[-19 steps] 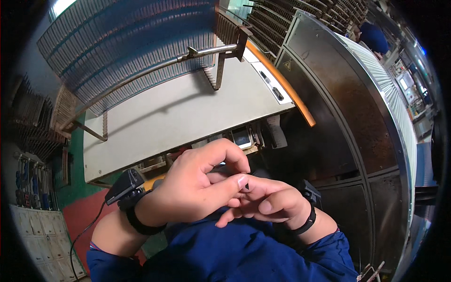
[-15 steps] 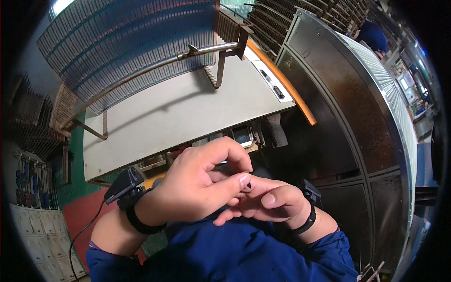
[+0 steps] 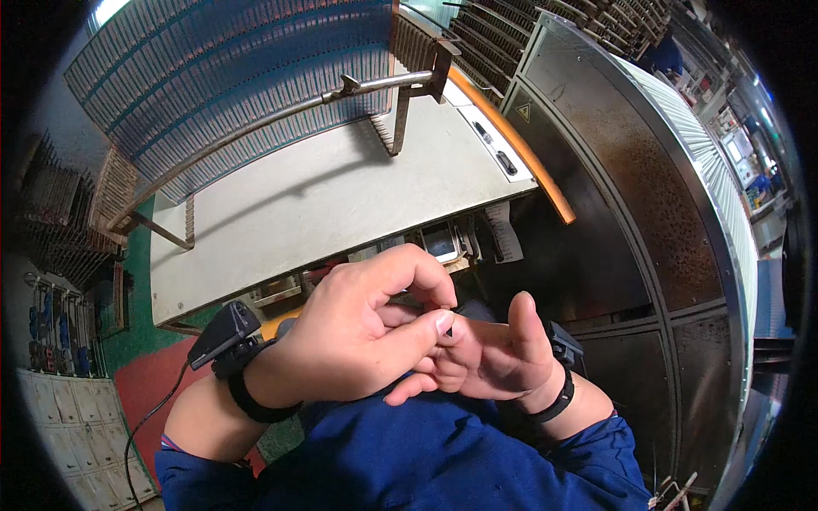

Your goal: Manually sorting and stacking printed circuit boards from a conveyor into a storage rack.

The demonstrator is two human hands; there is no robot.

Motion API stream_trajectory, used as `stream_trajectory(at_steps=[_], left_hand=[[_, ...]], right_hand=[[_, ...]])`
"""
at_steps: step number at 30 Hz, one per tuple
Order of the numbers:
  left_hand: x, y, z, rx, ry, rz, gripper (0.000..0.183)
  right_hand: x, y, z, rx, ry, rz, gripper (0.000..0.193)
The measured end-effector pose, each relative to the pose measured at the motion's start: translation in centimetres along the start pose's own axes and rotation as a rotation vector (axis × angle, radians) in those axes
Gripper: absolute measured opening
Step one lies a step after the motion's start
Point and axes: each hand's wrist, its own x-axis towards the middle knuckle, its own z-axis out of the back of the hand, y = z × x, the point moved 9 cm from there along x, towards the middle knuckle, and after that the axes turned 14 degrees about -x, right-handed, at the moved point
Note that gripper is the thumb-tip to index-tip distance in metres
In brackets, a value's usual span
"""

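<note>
My left hand is in front of my body, its thumb and forefinger closed in a pinch at a fingertip of my right hand. A tiny dark piece shows beside the left thumb tip, too small to name. Palm up, the right hand lies against the left fingers, with its thumb raised and its other fingers stretched out, some of them partly hidden. Dark bands circle both wrists, and a black device with a cable sits on the left one.
Beyond my hands stands a white-topped table, bearing a metal rack filled with thin bluish panels. A pale-screened device lies under its edge. An orange bar runs along the right. A large metal cabinet stands to the right.
My right thumb has lifted away from the palm and now points upward. The left hand keeps its pinch in nearly the same place.
</note>
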Motion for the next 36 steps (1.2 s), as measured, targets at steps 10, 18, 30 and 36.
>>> stream_trajectory(at_steps=[10,18,30,36], left_hand=[[0.09,0.06,-0.09,-0.005,-0.011,0.023,0.012],[0.22,0.24,-0.03,-0.026,-0.014,0.029,0.011],[0.05,0.38,-0.14,-0.068,-0.003,0.097,0.01],[0.09,0.39,-0.03,-0.104,-0.015,0.137,0.009]], right_hand=[[0.08,0.02,0.09,-0.003,0.021,0.006,0.108],[0.11,0.1,0.23,-0.006,0.016,0.012,0.107],[-0.04,-0.01,0.31,0.017,-0.021,0.007,0.104],[0.01,0.06,0.26,0.021,-0.014,0.009,0.104]])
